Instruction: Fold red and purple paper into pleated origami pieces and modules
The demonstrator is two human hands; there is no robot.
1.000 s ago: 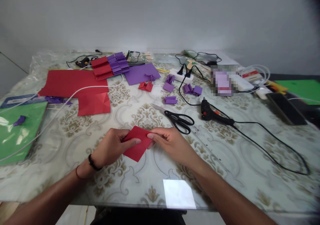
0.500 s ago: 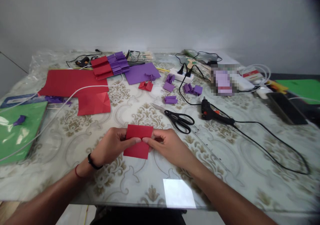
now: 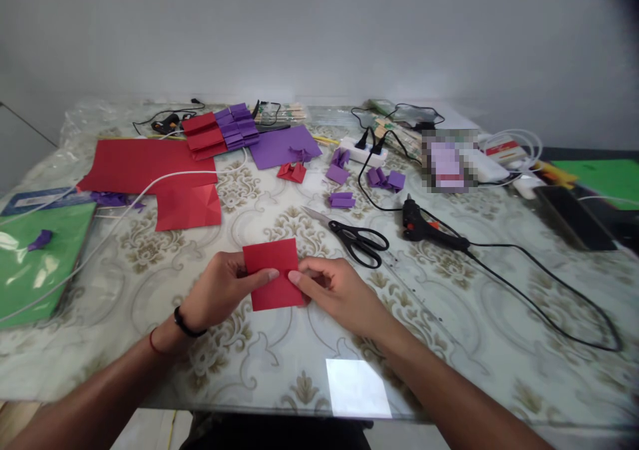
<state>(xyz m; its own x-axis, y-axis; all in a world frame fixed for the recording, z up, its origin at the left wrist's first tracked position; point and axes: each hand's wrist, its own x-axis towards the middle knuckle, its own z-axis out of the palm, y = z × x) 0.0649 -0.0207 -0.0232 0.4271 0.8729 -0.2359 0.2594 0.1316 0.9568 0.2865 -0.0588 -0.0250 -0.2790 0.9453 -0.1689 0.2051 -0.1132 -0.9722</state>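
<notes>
Between my hands is a flat square of red paper [image 3: 273, 255], held a little above the patterned table [image 3: 279, 363]. My left hand [image 3: 227, 290] pinches its left side, thumb on the front and fingers behind. On the right edge, my right hand [image 3: 334, 293] grips with the thumb in front; its other fingers are partly hidden by the sheet. Beyond my right hand lie scissors [image 3: 358, 242] with black handles. Folded purple paper pieces [image 3: 342, 200] and a folded red piece [image 3: 292, 172] rest farther back.
A black glue gun [image 3: 432, 230] with its looping cord lies at right, near a white power strip [image 3: 362, 150]. Larger red sheets [image 3: 144, 164] and a green packet [image 3: 44, 263] are at left, crossed by a white cable [image 3: 164, 176]. A dark phone [image 3: 574, 217] sits far right.
The red paper has turned slightly anticlockwise and shifted a little up and left. My thumbs have moved apart on it, and both hands still hold it.
</notes>
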